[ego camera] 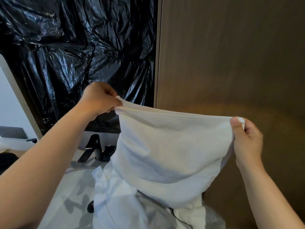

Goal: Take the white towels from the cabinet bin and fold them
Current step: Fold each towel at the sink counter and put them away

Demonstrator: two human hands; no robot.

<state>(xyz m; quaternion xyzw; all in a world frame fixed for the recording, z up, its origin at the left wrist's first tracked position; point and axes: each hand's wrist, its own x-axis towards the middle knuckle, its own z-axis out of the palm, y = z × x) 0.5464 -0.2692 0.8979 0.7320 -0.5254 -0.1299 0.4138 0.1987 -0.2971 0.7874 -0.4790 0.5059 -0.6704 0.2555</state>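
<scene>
A white towel [171, 146] hangs doubled in the air in front of me, its top edge stretched between both hands. My left hand [99, 100] pinches the upper left corner. The upper right corner is pinched by my right hand [245, 139], thumb on the near side. The towel's lower part drapes down onto more white cloth [115, 204] heaped below, where a thin black line shows; what holds that heap is hidden.
Crumpled black plastic sheeting [74, 47] covers the wall at the back left. A brown wooden panel [231, 55] fills the right. A black faucet [92, 149] stands on a pale counter [69, 195] at the left, beside a white basin.
</scene>
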